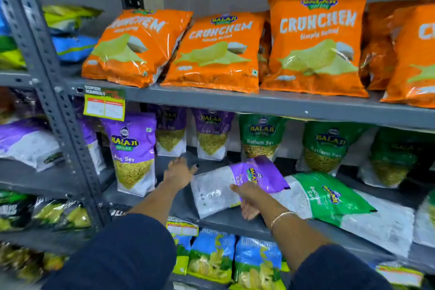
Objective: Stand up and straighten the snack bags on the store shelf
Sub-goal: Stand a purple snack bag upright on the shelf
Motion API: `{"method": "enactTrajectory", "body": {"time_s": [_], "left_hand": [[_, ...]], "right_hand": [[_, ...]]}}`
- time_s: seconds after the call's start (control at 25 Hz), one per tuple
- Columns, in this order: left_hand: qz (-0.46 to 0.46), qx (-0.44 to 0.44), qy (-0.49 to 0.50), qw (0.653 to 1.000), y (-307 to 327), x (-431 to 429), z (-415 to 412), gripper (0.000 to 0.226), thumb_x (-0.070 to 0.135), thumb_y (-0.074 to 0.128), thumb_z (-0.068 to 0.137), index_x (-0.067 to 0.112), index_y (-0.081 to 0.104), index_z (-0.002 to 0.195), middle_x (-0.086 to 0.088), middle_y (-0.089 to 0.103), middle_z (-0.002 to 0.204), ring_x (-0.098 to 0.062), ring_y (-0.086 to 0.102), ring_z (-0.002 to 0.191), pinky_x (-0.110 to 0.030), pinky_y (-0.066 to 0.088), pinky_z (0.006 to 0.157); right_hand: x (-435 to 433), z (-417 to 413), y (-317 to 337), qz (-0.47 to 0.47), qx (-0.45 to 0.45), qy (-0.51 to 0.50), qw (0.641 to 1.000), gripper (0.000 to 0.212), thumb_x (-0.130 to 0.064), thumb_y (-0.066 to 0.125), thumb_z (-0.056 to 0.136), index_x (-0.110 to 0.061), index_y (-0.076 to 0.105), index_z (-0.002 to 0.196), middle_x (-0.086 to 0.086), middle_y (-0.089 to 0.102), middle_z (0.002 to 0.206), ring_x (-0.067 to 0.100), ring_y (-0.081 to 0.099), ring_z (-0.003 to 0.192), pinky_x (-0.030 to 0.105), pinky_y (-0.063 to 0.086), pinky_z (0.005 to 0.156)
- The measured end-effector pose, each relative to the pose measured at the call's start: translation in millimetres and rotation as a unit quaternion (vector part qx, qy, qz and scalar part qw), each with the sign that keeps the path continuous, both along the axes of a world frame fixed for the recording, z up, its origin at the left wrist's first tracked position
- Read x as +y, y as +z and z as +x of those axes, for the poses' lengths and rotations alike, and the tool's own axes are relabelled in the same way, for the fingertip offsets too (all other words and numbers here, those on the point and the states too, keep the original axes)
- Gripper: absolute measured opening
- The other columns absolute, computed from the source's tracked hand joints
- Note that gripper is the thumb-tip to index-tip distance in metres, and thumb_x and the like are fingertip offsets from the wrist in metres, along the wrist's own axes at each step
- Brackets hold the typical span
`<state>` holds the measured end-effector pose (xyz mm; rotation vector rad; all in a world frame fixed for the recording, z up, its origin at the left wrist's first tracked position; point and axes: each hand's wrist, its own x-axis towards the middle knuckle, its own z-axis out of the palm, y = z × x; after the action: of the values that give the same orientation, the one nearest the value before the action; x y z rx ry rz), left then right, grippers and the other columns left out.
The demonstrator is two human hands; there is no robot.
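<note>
A purple and white Aloo Sev bag (219,189) lies tipped on its side on the middle shelf (235,221). My right hand (248,200) grips its lower edge, thumb on the front. My left hand (179,172) reaches past the bag's left end with fingers spread and holds nothing. Another purple Aloo Sev bag (133,153) stands upright at the left. Two more purple bags (213,134) stand at the back. A green Ratlami Sev bag (329,198) lies flat to the right of the held bag.
Orange Crunchem bags (315,45) lean on the shelf above. Green bags (261,136) stand at the back right. A grey slotted upright (54,106) bounds the bay on the left. Blue chip bags (211,256) fill the shelf below. A yellow price tag (104,107) hangs from the upper shelf edge.
</note>
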<state>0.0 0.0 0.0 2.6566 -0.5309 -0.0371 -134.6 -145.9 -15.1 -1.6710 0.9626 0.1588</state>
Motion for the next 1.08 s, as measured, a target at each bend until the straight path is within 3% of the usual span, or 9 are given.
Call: {"method": "enactTrajectory", "body": {"time_s": [0.08,0.16,0.24,0.36,0.52,0.64,0.72,0.92,1.08], "left_hand": [[0.010,0.127,-0.058,0.990,-7.1,-10.3,19.4,0.061,0.041,0.039,0.094,-0.001,0.031,0.139,-0.016,0.046,0.132,-0.029,0.046,0.122,-0.036,0.037,0.095],[-0.006,0.237,-0.110,0.965,-11.2,-22.1,35.8,0.056,0.039,0.039,0.095,0.000,0.036,0.135,-0.013,0.045,0.126,-0.026,0.048,0.116,-0.030,0.033,0.088],[0.026,0.271,-0.165,0.948,-21.7,-35.0,53.3,0.047,0.041,0.045,0.092,0.002,0.052,0.118,-0.010,0.051,0.121,-0.023,0.053,0.105,-0.028,0.035,0.088],[0.049,0.298,-0.227,0.926,-33.9,-46.9,73.2,0.087,0.054,0.064,0.072,-0.001,0.041,0.134,-0.013,0.043,0.144,-0.027,0.044,0.129,-0.030,0.037,0.101],[-0.001,0.351,-0.239,0.905,-40.8,-46.2,86.0,0.111,0.053,0.074,0.044,-0.009,0.041,0.130,-0.021,0.055,0.124,-0.032,0.053,0.116,-0.023,0.040,0.076],[-0.075,0.408,-0.213,0.885,-37.2,-40.5,91.9,0.076,0.025,0.083,0.056,0.000,0.049,0.119,-0.009,0.059,0.111,-0.021,0.055,0.106,-0.036,0.049,0.093],[-0.129,0.417,-0.229,0.870,-30.9,-35.3,88.9,0.057,0.003,0.078,0.066,0.010,0.050,0.116,-0.002,0.061,0.104,-0.019,0.054,0.108,-0.026,0.049,0.086],[-0.213,0.209,-0.118,0.947,-49.3,-35.9,73.4,0.068,0.004,0.085,0.052,0.005,0.059,0.114,-0.003,0.066,0.106,-0.024,0.063,0.103,-0.030,0.050,0.087],[-0.244,0.168,-0.084,0.951,-62.1,-35.8,69.3,0.084,0.012,0.084,0.049,0.009,0.049,0.124,-0.011,0.063,0.120,-0.027,0.060,0.112,-0.036,0.048,0.096]], "right_hand": [[2.8,5.1,-17.3,0.116,-0.019,-0.031,0.993,0.064,-0.046,0.062,0.082,-0.001,0.045,0.124,0.026,0.050,0.128,0.044,0.056,0.111,0.041,0.058,0.080],[9.0,14.0,-38.5,0.190,-0.083,-0.091,0.974,0.083,-0.058,0.083,0.039,-0.010,0.057,0.101,0.016,0.064,0.095,0.032,0.065,0.079,0.028,0.053,0.043],[1.9,36.5,-68.8,0.203,-0.136,-0.170,0.955,0.093,-0.062,0.081,0.020,-0.009,0.063,0.095,0.012,0.072,0.083,0.028,0.069,0.068,0.032,0.057,0.056],[-15.1,66.9,-122.1,0.215,-0.229,-0.284,0.906,0.100,-0.056,0.088,0.032,-0.004,0.063,0.114,0.017,0.069,0.114,0.032,0.066,0.104,0.047,0.053,0.092],[10.2,61.3,-95.8,0.181,-0.332,-0.311,0.872,0.096,-0.046,0.092,0.034,-0.009,0.061,0.116,0.011,0.069,0.117,0.028,0.065,0.107,0.050,0.049,0.099],[24.4,54.3,-57.4,0.107,-0.378,-0.265,0.881,0.074,-0.017,0.087,0.054,-0.006,0.055,0.119,0.014,0.067,0.116,0.028,0.064,0.105,0.048,0.049,0.099],[16.0,59.5,-45.4,0.066,-0.387,-0.227,0.891,0.083,-0.011,0.085,0.046,0.000,0.050,0.120,0.022,0.065,0.118,0.032,0.065,0.102,0.047,0.052,0.093],[-22.7,90.3,-40.3,-0.077,-0.330,-0.124,0.933,0.093,-0.008,0.087,0.034,0.006,0.048,0.117,0.023,0.064,0.119,0.026,0.062,0.102,0.051,0.048,0.099],[-30.2,95.7,-34.3,-0.093,-0.302,-0.054,0.947,0.067,0.014,0.079,0.058,0.005,0.046,0.116,0.028,0.058,0.127,0.025,0.057,0.107,0.049,0.044,0.103]]}}
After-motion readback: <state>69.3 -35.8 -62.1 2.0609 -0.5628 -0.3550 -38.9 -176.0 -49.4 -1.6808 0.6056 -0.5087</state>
